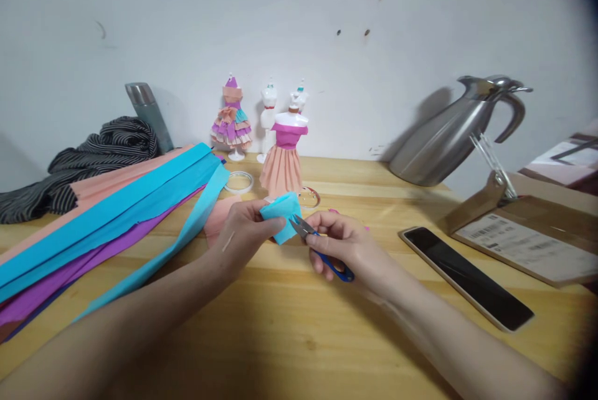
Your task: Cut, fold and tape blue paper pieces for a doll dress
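Between finger and thumb, my left hand [245, 228] pinches a folded piece of light blue crepe paper [284, 205]. My right hand [343, 241] grips small scissors [332, 261] with blue handles. Their blades are slightly apart and lie at the right edge of the paper; whether they are cutting into it I cannot tell. Just behind the paper stands a mini dress form [281, 160] in a magenta top and a pleated peach skirt. A peach paper piece [219, 216] lies beside my left hand.
Long crepe strips [116, 216] in blue, peach and purple lie at left by a striped cloth [107, 144] and a bottle [149, 114]. Dress forms [232, 119] and a tape roll [239, 182] sit behind. At right are a phone [467, 278], a cardboard box [527, 235] and a metal jug [439, 138].
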`<state>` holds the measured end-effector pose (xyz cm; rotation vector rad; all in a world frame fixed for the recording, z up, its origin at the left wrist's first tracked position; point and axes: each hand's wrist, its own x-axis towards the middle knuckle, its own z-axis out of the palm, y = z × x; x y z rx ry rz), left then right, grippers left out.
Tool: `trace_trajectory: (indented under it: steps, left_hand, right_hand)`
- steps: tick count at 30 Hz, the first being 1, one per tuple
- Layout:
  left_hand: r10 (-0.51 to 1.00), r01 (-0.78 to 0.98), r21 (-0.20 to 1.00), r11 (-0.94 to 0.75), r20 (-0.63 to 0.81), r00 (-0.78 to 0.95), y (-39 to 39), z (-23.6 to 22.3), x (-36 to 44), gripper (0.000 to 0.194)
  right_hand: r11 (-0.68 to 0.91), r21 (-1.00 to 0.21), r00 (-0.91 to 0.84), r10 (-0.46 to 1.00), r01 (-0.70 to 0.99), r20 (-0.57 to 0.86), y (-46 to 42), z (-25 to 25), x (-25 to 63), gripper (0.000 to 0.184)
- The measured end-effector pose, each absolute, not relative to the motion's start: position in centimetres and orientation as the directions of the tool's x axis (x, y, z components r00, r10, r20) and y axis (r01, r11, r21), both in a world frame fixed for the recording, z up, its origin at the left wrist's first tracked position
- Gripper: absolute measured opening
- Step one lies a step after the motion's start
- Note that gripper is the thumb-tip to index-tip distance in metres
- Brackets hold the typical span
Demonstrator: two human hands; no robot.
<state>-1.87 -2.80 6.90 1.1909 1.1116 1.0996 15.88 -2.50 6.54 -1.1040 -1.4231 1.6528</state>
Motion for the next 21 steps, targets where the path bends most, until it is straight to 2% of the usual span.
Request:
trace_trajectory:
  steps: [5, 9, 11, 13, 14, 15, 17, 19, 21]
  left_hand:
    - [0.989, -0.059, 0.997, 0.052, -0.044, 0.143, -2.7, 6.7, -2.1, 0.013]
    - [0.99, -0.004, 1.0, -0.001, 0.002, 0.14, -2.7, 6.8, -2.0, 0.014]
    - [0.989, 0.076, 0.994, -0.079, 0.068, 0.13, -2.7, 6.8, -1.9, 0.014]
    - [0.97, 0.25, 0.938, -0.241, 0.224, 0.098, -2.7, 6.7, -1.9, 0.015]
    - [0.933, 0.367, 0.858, -0.359, 0.344, 0.106, -2.7, 6.6, -2.0, 0.015]
    - [0.863, 0.482, 0.726, -0.49, 0.483, 0.15, -2.7, 6.5, -2.1, 0.014]
    - [0.626, 0.621, 0.343, -0.705, 0.712, 0.317, -2.9, 6.3, -2.5, 0.017]
    - [0.356, 0.628, -0.027, -0.778, 0.805, 0.475, -3.0, 6.2, -3.0, 0.018]
    - [0.166, 0.611, -0.266, -0.746, 0.814, 0.557, -3.2, 6.3, -3.4, 0.017]
  right_hand:
    - [-0.108, -0.993, -0.425, 0.898, 0.043, -0.116, -2.5, 5.9, 15.9, 0.027]
    - [-0.011, -0.994, -0.423, 0.904, 0.106, -0.055, -2.9, 6.3, 15.8, 0.022]
    - [0.132, -0.979, -0.352, 0.933, 0.156, 0.07, -3.3, 6.7, 16.0, 0.017]
    - [0.348, -0.907, -0.237, 0.926, 0.239, 0.293, -3.6, 7.2, 16.3, 0.015]
    - [0.444, -0.848, -0.191, 0.895, 0.291, 0.403, -3.8, 7.4, 16.5, 0.019]
    - [0.516, -0.787, -0.168, 0.856, 0.338, 0.489, -3.9, 7.6, 16.7, 0.027]
    - [0.587, -0.703, -0.191, 0.804, 0.402, 0.563, -4.2, 8.1, 17.1, 0.045]
    - [0.617, -0.671, -0.253, 0.784, 0.41, 0.567, -4.6, 8.6, 17.3, 0.057]
    - [0.608, -0.706, -0.295, 0.794, 0.364, 0.532, -4.9, 8.9, 17.3, 0.063]
